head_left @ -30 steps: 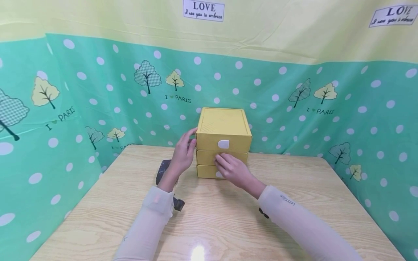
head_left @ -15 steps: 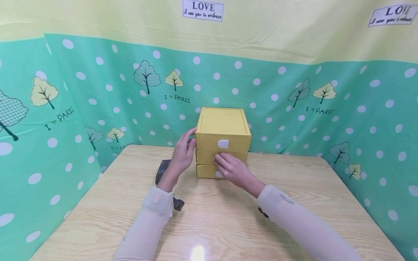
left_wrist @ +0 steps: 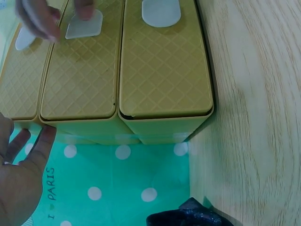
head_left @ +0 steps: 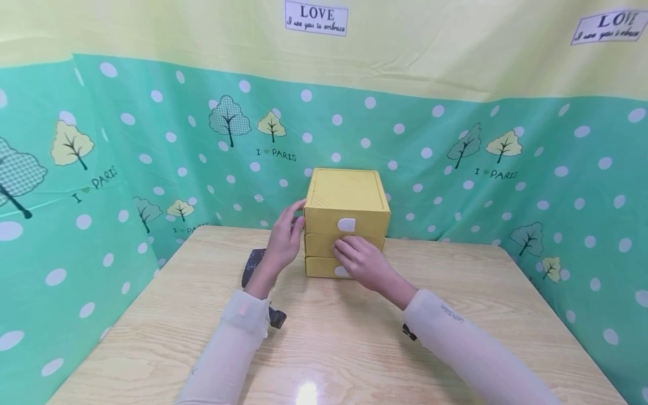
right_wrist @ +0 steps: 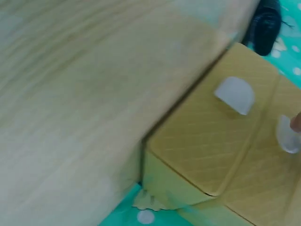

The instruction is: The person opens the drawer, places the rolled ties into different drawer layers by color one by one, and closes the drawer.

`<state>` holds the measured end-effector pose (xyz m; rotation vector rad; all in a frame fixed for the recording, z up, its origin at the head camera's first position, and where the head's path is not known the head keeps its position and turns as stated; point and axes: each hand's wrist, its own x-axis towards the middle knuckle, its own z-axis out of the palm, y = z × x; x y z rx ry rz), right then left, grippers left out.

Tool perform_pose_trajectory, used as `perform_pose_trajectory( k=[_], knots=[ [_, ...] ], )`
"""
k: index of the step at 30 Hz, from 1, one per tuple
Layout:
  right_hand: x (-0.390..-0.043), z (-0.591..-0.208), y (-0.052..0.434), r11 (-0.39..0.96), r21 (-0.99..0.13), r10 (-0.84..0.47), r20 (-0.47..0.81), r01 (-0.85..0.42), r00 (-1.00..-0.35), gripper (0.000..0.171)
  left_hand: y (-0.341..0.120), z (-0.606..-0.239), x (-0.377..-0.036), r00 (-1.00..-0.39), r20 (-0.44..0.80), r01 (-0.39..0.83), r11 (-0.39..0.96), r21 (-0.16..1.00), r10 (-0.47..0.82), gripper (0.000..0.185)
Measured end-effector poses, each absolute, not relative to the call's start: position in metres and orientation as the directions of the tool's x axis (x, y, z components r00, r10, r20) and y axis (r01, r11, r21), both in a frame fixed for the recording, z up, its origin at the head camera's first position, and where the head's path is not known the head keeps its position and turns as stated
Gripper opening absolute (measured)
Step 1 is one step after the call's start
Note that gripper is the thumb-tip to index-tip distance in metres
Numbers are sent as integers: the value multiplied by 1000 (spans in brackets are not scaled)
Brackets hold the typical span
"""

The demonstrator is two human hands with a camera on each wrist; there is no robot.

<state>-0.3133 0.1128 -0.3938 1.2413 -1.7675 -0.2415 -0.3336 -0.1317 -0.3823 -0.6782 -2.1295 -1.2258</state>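
Observation:
A yellow drawer unit (head_left: 349, 188) with three stacked drawers stands at the table's back, each front bearing a pale tab handle. All drawers sit closed. My left hand (head_left: 284, 239) rests its extended fingers along the unit's left side, the thumb near the front edge. Curled fingers of my right hand (head_left: 361, 261) are at the middle drawer (head_left: 316, 245), covering its handle in the head view. From the left wrist, that middle handle (left_wrist: 89, 29) shows with a fingertip on it. A fingertip (right_wrist: 296, 123) overlaps the same handle in the right wrist view.
The unit stands on a light wooden table (head_left: 167, 337). Close behind it hangs a green dotted curtain (head_left: 425, 169) with a yellow upper band. A dark patterned item (head_left: 253, 264) shows beside my left wrist, and a dark strap end (head_left: 277, 318) lower down.
My right hand and forearm have shifted very slightly, with the fingers still at the middle handle. The drawers and my left hand stay in place.

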Motion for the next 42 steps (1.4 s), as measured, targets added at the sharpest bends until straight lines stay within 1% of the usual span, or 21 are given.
perform_pose_trajectory(
  k=[4, 7, 9, 10, 13, 18, 22, 25, 27, 29, 32, 36, 42],
  knots=[
    [-310, -379, 110, 476, 543, -739, 673, -692, 20, 23, -132, -382, -332, -710, 691, 664, 456, 592, 136, 43],
    [-309, -363, 111, 500, 485, -667, 744, -717, 39, 23, -131, -382, -332, -714, 687, 660, 458, 596, 134, 43],
    [-308, -351, 114, 527, 431, -617, 787, -733, 19, 24, -131, -382, -331, -713, 688, 661, 456, 596, 134, 43],
    [-308, -345, 116, 541, 401, -592, 806, -740, 4, 24, -131, -381, -332, -711, 690, 663, 455, 594, 135, 43],
    [-307, -329, 124, 567, 278, -514, 855, -775, -69, 31, -131, -381, -331, -705, 696, 669, 454, 589, 137, 43],
    [-313, -314, 145, 530, 46, -422, 880, -847, -217, 43, -132, -380, -331, -705, 695, 669, 455, 588, 140, 43],
    [-324, -310, 165, 488, -135, -404, 841, -862, -360, 51, -132, -379, -331, -702, 698, 668, 464, 581, 137, 42],
    [-331, -312, 179, 470, -274, -395, 785, -839, -478, 56, -133, -380, -331, -703, 698, 667, 470, 578, 138, 42],
    [-335, -316, 187, 474, -342, -388, 747, -812, -541, 57, -133, -380, -330, -708, 693, 663, 468, 584, 139, 42],
    [-337, -322, 193, 479, -389, -379, 717, -787, -586, 55, -133, -380, -330, -711, 689, 662, 465, 588, 141, 43],
    [-339, -331, 199, 481, -422, -358, 706, -769, -611, 49, -133, -380, -329, -708, 691, 666, 461, 587, 143, 42],
    [-340, -341, 201, 460, -442, -320, 727, -770, -608, 42, -132, -379, -330, -698, 702, 674, 461, 577, 141, 42],
    [-340, -353, 201, 458, -448, -279, 748, -768, -603, 43, -132, -380, -329, -709, 691, 666, 462, 586, 145, 43]
  ],
)
